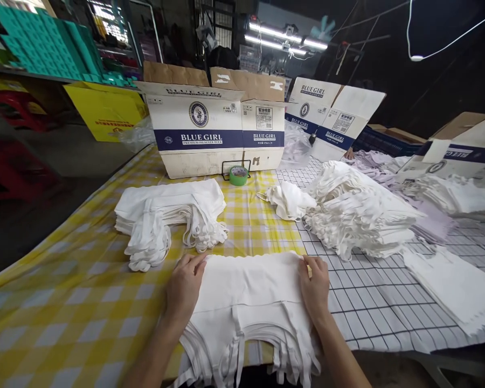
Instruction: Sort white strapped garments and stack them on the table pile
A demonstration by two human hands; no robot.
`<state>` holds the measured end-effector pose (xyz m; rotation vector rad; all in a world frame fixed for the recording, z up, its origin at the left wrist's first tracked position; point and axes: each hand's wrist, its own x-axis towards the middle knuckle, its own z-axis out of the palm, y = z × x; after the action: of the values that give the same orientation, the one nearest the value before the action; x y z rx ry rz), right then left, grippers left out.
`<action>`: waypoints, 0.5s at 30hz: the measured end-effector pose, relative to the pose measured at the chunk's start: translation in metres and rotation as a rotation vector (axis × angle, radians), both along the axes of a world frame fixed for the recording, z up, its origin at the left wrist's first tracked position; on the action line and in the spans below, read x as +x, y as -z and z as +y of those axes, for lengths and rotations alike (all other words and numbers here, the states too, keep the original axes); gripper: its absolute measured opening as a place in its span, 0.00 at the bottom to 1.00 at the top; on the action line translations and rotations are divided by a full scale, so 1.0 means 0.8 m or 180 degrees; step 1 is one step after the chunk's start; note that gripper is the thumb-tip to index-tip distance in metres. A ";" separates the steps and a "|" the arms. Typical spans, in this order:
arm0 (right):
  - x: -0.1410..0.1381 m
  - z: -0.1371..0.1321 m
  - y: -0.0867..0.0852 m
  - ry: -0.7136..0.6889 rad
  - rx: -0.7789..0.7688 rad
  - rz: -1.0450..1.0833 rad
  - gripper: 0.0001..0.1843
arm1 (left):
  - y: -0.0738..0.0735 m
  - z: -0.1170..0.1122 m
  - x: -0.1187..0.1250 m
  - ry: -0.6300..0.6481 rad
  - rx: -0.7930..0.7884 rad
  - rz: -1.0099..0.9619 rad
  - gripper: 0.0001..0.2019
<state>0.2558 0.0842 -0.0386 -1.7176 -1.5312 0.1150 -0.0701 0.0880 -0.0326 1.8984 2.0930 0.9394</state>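
Observation:
A stack of white camisoles lies in front of me, its wavy hems facing away and its thin straps hanging over the near table edge. My left hand is closed on the far left corner of the top camisole, thumb against the cloth. At the far right corner, my right hand pinches the same camisole. Between them the cloth lies flat with slight creases. How many layers the fingers hold is hidden. Beyond my left hand sits another pile of white camisoles, folded with straps bunched toward me.
A taller heap of white garments stands right of centre, beside a crumpled white garment. A flat white top lies at far right. Green tape sits before a Blue Girl carton. Yellow checked cloth covers the left side.

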 end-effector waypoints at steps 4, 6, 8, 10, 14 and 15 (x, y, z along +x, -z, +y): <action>0.003 0.001 0.001 0.0018 0.0100 -0.0031 0.15 | -0.002 -0.003 -0.001 -0.0033 -0.0070 -0.0194 0.14; 0.002 0.000 0.001 0.0031 0.0112 -0.0024 0.15 | -0.001 -0.001 -0.003 -0.0046 -0.0197 -0.0340 0.14; 0.001 0.000 0.000 0.0060 0.0048 -0.0023 0.16 | 0.000 0.003 -0.006 -0.0036 -0.0328 -0.0452 0.15; 0.000 -0.001 0.000 0.0083 -0.0093 -0.0012 0.17 | 0.002 0.009 -0.009 -0.0010 -0.0395 -0.0512 0.17; -0.001 0.000 -0.003 0.0012 -0.0395 0.0073 0.20 | 0.002 0.015 -0.014 0.0031 -0.0369 -0.0632 0.14; -0.001 0.000 -0.004 -0.0035 -0.0472 0.0123 0.20 | 0.000 0.015 -0.014 0.0028 -0.0337 -0.0671 0.13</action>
<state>0.2554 0.0845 -0.0352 -1.8119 -1.5366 0.2720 -0.0811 0.1000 -0.0327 1.6769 1.9699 0.9603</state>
